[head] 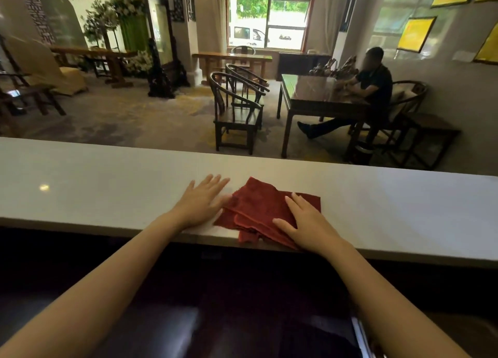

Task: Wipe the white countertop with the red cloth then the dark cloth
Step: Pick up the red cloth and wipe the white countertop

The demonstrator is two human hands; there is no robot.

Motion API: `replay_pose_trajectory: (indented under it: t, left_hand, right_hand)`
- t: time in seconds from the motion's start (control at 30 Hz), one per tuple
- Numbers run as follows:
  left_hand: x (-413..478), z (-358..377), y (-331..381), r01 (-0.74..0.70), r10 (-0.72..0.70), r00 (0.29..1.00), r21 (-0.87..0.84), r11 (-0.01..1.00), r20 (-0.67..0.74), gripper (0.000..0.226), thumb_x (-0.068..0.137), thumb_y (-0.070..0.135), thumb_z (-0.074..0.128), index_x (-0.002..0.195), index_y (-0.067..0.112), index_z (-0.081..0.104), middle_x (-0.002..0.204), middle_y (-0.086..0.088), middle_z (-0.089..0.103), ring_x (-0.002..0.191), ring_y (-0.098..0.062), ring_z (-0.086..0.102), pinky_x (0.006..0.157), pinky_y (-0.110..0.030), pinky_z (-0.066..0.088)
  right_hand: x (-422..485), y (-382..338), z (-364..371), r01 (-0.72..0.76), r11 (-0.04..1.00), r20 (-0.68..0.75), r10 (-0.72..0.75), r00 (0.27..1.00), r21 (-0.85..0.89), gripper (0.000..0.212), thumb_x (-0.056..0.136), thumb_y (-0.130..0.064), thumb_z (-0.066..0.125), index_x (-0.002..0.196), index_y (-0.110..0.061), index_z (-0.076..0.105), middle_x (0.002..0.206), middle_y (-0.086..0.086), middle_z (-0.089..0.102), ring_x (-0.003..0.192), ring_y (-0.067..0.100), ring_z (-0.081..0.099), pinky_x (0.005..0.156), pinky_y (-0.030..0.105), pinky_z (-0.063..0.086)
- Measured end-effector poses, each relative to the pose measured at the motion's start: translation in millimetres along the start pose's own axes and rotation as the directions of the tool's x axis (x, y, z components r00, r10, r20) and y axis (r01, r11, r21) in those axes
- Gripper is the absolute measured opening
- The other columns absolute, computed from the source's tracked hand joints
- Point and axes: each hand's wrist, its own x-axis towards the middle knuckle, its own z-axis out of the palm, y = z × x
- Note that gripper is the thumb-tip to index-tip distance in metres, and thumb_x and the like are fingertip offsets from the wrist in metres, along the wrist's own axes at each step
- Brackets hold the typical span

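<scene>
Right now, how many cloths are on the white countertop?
1. A red cloth lies folded near the front edge of the countertop, under the right hand and beside the left hand. No dark cloth shows; it may be out of view.

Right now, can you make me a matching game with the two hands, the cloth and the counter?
Things:
1. left hand
2. right hand
3. folded red cloth
4. long white countertop

Descriptions:
A. lies folded near the front edge
B. flat on the red cloth
C. flat on bare counter, beside the cloth
D. carries the cloth and both hands

Pairs: 1-C, 2-B, 3-A, 4-D
</scene>
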Motion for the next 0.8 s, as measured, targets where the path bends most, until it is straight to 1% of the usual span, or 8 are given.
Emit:
replay_pose_trajectory:
  t: [0.1, 0.23, 0.33, 0.43, 0.53, 0.63, 0.7, 0.8]
  left_hand:
    - [8.0, 6.4, 51.7, -0.227, 0.239, 0.965, -0.109, 0.968, 0.110, 0.059, 0.092, 0.047, 0.038, 0.143, 0.026, 0.016, 0.154, -0.003, 0.011, 0.141, -0.018, 0.003, 0.114, -0.041, 0.004]
    - [6.8, 15.0, 73.4, -0.190, 0.212, 0.945, -0.109, 0.976, 0.249, 0.062, 0.090, 0.047, 0.046, 0.142, 0.023, 0.022, 0.154, -0.002, 0.014, 0.140, -0.017, 0.008, 0.114, -0.037, 0.007]
    - [-11.7, 14.3, 74.8, -0.174, 0.198, 0.964, -0.139, 0.975, 0.177, 0.059, 0.086, 0.047, 0.053, 0.137, 0.025, 0.034, 0.151, 0.000, 0.026, 0.138, -0.016, 0.020, 0.112, -0.037, 0.017]
    - [-39.4, 17.1, 87.4, -0.204, 0.205, 0.978, -0.028, 0.979, 0.038, 0.051, 0.082, 0.042, 0.061, 0.129, 0.026, 0.047, 0.142, 0.001, 0.043, 0.130, -0.018, 0.037, 0.106, -0.038, 0.032]
    - [-69.9, 26.2, 105.7, -0.218, 0.231, 0.959, 0.088, 0.972, -0.166, 0.033, 0.081, 0.026, 0.062, 0.114, 0.023, 0.061, 0.123, 0.000, 0.062, 0.112, -0.022, 0.056, 0.091, -0.035, 0.041]
    - [-97.3, 31.3, 125.1, -0.262, 0.268, 0.919, 0.060, 0.963, -0.288, 0.024, 0.077, 0.020, 0.064, 0.101, 0.022, 0.067, 0.100, -0.001, 0.073, 0.090, -0.027, 0.065, 0.077, -0.034, 0.044]
    - [-110.3, 34.4, 136.5, -0.290, 0.288, 0.915, 0.036, 0.956, -0.282, 0.022, 0.078, 0.024, 0.064, 0.100, 0.024, 0.067, 0.095, 0.001, 0.074, 0.084, -0.027, 0.066, 0.073, -0.032, 0.045]
    - [-124.8, 48.2, 153.7, -0.317, 0.311, 0.932, -0.001, 0.948, -0.186, 0.025, 0.084, 0.033, 0.057, 0.108, 0.028, 0.062, 0.103, 0.004, 0.071, 0.094, -0.021, 0.064, 0.077, -0.032, 0.044]
  right_hand:
    - [-11.9, 10.1, -6.1, -0.019, 0.999, 0.021, 0.018, 1.000, 0.027, 0.071, 0.087, -0.058, 0.044, 0.143, -0.021, 0.022, 0.154, -0.001, 0.017, 0.139, 0.016, 0.015, 0.110, 0.036, 0.018]
    - [-23.7, 9.3, -10.3, -0.013, 0.997, -0.057, 0.017, 0.998, 0.078, 0.056, 0.090, -0.045, 0.050, 0.138, -0.021, 0.036, 0.150, -0.002, 0.030, 0.136, 0.014, 0.024, 0.107, 0.034, 0.025]
    - [-41.7, 4.5, -8.0, 0.010, 0.999, -0.220, -0.001, 0.976, 0.041, 0.040, 0.092, -0.035, 0.051, 0.128, -0.021, 0.050, 0.140, -0.002, 0.046, 0.129, 0.014, 0.038, 0.100, 0.034, 0.036]
    - [-70.2, -0.8, -8.7, 0.077, 0.995, -0.342, -0.094, 0.935, -0.064, 0.028, 0.090, -0.027, 0.056, 0.117, -0.018, 0.061, 0.127, 0.002, 0.059, 0.116, 0.018, 0.054, 0.085, 0.036, 0.048]
    - [-101.8, -2.0, -14.8, 0.183, 0.976, -0.390, -0.216, 0.895, -0.118, 0.022, 0.080, -0.017, 0.070, 0.102, -0.011, 0.069, 0.103, 0.008, 0.071, 0.089, 0.025, 0.068, 0.068, 0.036, 0.056]
    - [-131.4, 5.7, -22.9, 0.211, 0.971, -0.396, -0.238, 0.887, -0.112, 0.022, 0.074, -0.013, 0.076, 0.095, -0.009, 0.071, 0.088, 0.007, 0.075, 0.073, 0.024, 0.070, 0.060, 0.032, 0.056]
    - [-148.2, 15.0, -25.1, 0.212, 0.974, -0.375, -0.226, 0.899, -0.078, 0.022, 0.076, -0.014, 0.075, 0.098, -0.010, 0.070, 0.089, 0.005, 0.074, 0.074, 0.023, 0.070, 0.060, 0.032, 0.057]
    - [-173.7, 34.0, -20.1, 0.222, 0.975, -0.299, -0.212, 0.930, -0.001, 0.021, 0.082, -0.019, 0.068, 0.103, -0.014, 0.067, 0.093, 0.002, 0.073, 0.079, 0.020, 0.068, 0.067, 0.029, 0.053]
